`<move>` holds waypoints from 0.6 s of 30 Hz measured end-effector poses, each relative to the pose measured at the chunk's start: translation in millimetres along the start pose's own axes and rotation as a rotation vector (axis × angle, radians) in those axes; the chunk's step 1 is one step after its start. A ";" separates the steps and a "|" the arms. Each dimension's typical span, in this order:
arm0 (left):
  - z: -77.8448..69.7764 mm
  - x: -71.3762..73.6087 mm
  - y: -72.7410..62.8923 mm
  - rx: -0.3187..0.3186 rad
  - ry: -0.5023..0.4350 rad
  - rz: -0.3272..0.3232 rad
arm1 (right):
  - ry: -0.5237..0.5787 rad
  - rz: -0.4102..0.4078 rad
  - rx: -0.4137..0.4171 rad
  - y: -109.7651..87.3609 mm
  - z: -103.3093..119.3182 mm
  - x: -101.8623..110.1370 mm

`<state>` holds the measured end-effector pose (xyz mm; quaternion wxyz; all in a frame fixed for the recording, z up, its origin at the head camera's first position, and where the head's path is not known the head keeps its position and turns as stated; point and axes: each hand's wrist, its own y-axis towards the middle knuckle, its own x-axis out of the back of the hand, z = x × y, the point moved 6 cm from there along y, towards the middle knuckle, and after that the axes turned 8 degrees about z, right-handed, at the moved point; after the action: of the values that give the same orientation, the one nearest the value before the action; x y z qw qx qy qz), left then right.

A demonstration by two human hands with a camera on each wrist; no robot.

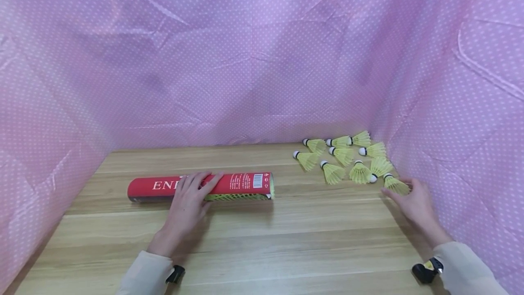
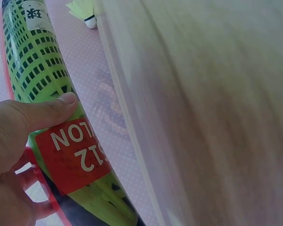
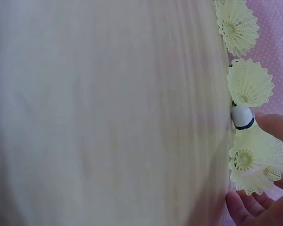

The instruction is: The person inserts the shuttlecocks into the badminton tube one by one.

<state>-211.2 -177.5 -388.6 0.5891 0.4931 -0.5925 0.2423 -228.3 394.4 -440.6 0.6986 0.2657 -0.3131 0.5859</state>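
A red shuttlecock tube (image 1: 241, 183) with a clear, netted-looking side lies lengthwise on the table. My left hand (image 1: 189, 199) grips it around the middle; in the left wrist view the thumb (image 2: 61, 104) presses on the clear side, with the other fingers behind the tube. Yellow shuttlecock skirts show through that side. At the right, my right hand (image 1: 415, 201) is at the nearest yellow shuttlecock (image 1: 395, 184), thumb and fingers spread on either side of its skirt. The right wrist view looks into that shuttlecock's open skirt (image 3: 255, 162), between thumb and fingertips.
Several more yellow shuttlecocks (image 1: 361, 173) with white heads lie grouped at the table's back right. Pink dotted cloth (image 1: 254, 58) hangs behind the wooden table (image 1: 286, 249) and along both sides, close to my right hand.
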 end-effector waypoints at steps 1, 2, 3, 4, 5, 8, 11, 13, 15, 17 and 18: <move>-0.1 -0.2 0.1 0.000 0.001 -0.001 | 0.008 0.001 -0.003 0.3 -0.6 0.1; 0.0 -0.4 0.2 0.000 0.002 0.000 | 0.014 -0.001 -0.003 0.4 -1.0 0.4; -0.2 -0.5 0.3 0.000 0.003 0.000 | 0.025 -0.001 -0.003 0.4 -1.3 0.8; -0.2 -0.7 0.3 -0.001 0.004 0.001 | 0.034 -0.002 -0.004 0.3 -1.5 0.9; -0.4 -0.7 0.3 -0.001 0.008 0.001 | 0.046 -0.003 -0.005 0.1 -1.5 0.6; -0.4 -1.1 0.6 -0.001 0.014 0.005 | 0.073 -0.005 -0.014 -0.1 -2.5 0.6; -0.1 -1.4 0.8 -0.002 0.015 0.005 | 0.095 -0.011 -0.022 -0.2 -3.9 -0.2; 0.0 -1.4 1.0 -0.004 0.011 0.002 | 0.105 -0.015 -0.024 -0.4 -4.6 -0.4; 0.0 -1.3 1.1 -0.007 0.007 -0.002 | 0.111 -0.018 -0.022 -1.1 -4.5 -0.7; -0.2 -0.9 1.2 -0.012 0.006 -0.009 | 0.121 -0.015 -0.021 -1.8 -3.7 -0.7; -0.4 -0.6 1.2 -0.015 0.007 -0.012 | 0.124 -0.013 -0.021 -2.2 -3.1 -0.5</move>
<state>-212.2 -176.5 -388.7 0.5964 0.4915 -0.5891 0.2360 -225.8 396.0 -443.1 0.7232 0.2236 -0.2737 0.5934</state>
